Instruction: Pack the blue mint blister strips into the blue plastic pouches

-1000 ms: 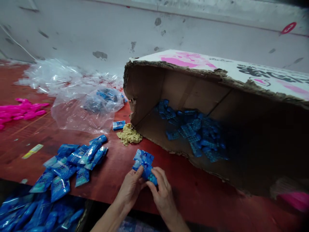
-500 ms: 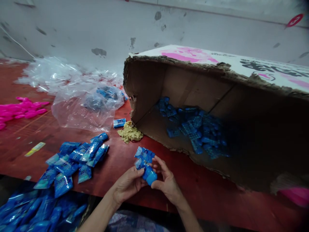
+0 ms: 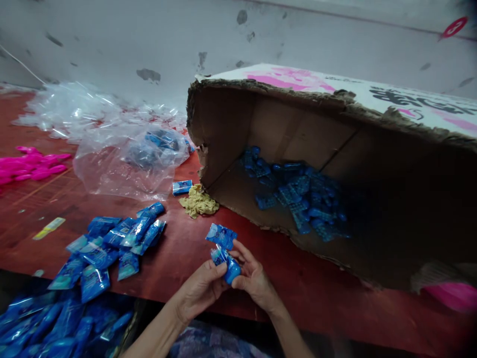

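Low over the red table, my left hand (image 3: 204, 288) pinches a small blue plastic packet (image 3: 228, 266) between thumb and fingers. From the other side, my right hand (image 3: 256, 281) closes its thumb and fingers on the same packet. A second blue printed packet (image 3: 221, 235) shows just beyond it, at my right fingertips; whether it is held or lies on the table I cannot tell. To the left, a loose pile of filled blue packets (image 3: 100, 248) lies near the table edge.
A torn cardboard box (image 3: 223, 129) lies on its side at right, blue pieces (image 3: 298, 194) inside. A yellowish crumpled cloth (image 3: 199, 201) sits by its corner. Clear plastic bags (image 3: 122, 174), pink pieces (image 3: 33, 164) and a yellow strip (image 3: 49, 227) are left; blue items (image 3: 55, 323) fill a container below.
The smooth blue piece that stuck out between my hands is now covered by the printed wrapper. Both hands have stayed nearly in place; the view has shifted slightly.
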Available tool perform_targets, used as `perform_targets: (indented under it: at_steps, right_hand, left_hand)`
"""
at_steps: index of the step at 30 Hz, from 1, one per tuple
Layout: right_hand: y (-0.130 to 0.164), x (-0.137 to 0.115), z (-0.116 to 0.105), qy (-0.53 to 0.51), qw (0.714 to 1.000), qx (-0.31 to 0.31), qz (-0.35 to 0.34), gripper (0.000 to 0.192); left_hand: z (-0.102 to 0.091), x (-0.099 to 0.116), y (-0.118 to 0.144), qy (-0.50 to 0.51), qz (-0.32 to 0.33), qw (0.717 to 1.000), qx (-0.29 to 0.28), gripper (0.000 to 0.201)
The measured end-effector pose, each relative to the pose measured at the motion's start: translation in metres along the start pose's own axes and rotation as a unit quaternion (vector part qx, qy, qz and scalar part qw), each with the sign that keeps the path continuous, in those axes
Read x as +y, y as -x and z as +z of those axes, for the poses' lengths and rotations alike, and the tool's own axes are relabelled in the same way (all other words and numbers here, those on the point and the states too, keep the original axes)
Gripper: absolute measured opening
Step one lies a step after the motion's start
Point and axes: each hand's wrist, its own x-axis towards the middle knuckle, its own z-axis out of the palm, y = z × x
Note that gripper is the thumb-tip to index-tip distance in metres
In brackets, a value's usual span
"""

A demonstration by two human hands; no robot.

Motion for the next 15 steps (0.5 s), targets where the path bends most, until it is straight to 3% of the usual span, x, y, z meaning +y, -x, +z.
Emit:
perform_targets:
  at_steps: [9,15]
  right_hand:
    - [0.002,-0.006,0.002,0.031,0.999,0.021,0.014,0.067]
    - [0.0,-0.005,0.013,0.174,0.971,0.162,-0.012,0.032]
  left_hand:
    - [0.012,0.002,0.004,-0.026,0.007,0.999,0.025,0.02]
    - [0.008,0.003,0.001,-0.1,0.06,0.985,0.126,0.017]
